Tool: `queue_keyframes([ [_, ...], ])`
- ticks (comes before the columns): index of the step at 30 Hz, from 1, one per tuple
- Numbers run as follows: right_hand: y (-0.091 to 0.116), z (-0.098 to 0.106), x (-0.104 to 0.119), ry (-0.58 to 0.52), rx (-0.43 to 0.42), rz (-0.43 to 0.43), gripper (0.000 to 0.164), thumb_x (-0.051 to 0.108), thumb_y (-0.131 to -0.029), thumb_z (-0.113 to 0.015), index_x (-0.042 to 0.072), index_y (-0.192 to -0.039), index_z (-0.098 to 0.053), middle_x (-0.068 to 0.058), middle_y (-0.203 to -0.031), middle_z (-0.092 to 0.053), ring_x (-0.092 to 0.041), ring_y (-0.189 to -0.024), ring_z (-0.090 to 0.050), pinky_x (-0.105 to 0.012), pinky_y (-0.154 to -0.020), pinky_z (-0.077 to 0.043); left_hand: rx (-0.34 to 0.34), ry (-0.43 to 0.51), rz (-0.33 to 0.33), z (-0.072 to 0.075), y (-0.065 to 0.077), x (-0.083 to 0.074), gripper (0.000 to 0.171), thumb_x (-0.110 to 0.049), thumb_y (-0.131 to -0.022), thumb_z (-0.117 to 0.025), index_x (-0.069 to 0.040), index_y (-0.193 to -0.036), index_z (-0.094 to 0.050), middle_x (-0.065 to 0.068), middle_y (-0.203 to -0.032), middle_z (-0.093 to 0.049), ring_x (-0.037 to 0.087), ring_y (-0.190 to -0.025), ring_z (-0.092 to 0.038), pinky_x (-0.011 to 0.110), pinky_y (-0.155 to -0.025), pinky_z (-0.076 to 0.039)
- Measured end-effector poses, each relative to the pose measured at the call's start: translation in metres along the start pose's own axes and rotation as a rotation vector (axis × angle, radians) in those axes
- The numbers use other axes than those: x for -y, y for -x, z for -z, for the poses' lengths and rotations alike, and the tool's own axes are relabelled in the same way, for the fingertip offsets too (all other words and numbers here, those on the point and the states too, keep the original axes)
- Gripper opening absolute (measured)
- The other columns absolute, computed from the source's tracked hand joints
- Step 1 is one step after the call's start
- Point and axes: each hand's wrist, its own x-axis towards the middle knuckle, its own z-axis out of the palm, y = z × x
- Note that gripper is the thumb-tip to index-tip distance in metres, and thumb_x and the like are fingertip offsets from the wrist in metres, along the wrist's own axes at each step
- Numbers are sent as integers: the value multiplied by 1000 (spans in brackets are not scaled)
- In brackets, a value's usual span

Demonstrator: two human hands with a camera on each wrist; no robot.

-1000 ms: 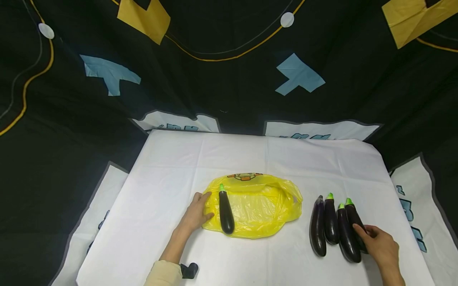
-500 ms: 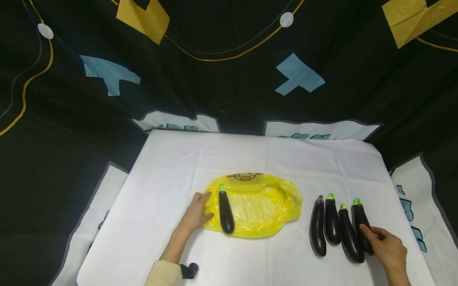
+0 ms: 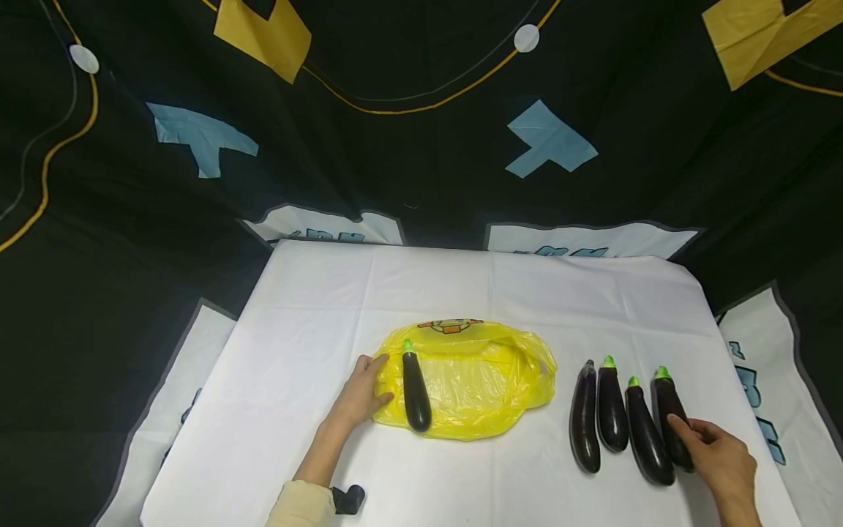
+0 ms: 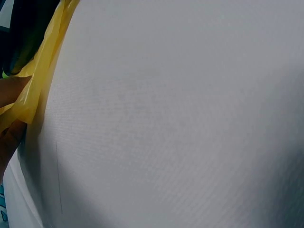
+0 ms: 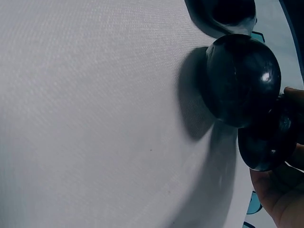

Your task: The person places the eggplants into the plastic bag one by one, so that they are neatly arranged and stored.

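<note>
In the head view my left hand (image 3: 361,391) pinches the left edge of a yellow plastic bag (image 3: 481,388), which lies flattened on the table. The left wrist view shows the bag's film (image 4: 46,71) between thumb and fingers. One eggplant (image 3: 416,391) with a green stem lies on the bag's left part. Over on the right, my right hand (image 3: 724,460) grips the lower part of the rightmost eggplant (image 3: 668,406). Three more eggplants lie side by side to its left, the nearest eggplant (image 3: 647,439) close against it. The right wrist view shows the held eggplant's rounded end (image 5: 267,142).
A white cloth (image 3: 500,483) covers the table. A black curved object (image 3: 349,499) shows beside the left sleeve (image 3: 303,505). Black curtains (image 3: 421,168) with blue and yellow shapes hang behind and at both sides.
My right hand has shifted right with the rightmost eggplant, drawing it away from the group. The eggplant beside it has also slid slightly right. The left hand and bag stay put.
</note>
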Motion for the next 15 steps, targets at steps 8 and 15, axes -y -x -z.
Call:
queue_keyframes([
  [8, 0, 2, -1, -6, 7, -54, 82, 64, -84, -53, -11, -117, -55, -30, -103, -60, -41, -91, -53, -48, -70, -43, -1, -9, 5, 0, 1, 0, 75, -14, -77, -78, -4, -142, -41, 6, -109, -41, 16, -87, -48, 34, -84, -48],
  [15, 1, 6, -2, -12, 1, -57, 82, 64, -84, -53, -12, -116, -55, -30, -101, -60, -40, -89, -54, -46, -66, -43, -3, 0, -4, -1, 0, 1, 75, -14, -77, -78, -4, -142, -41, 6, -109, -41, 16, -86, -47, 33, -82, -48],
])
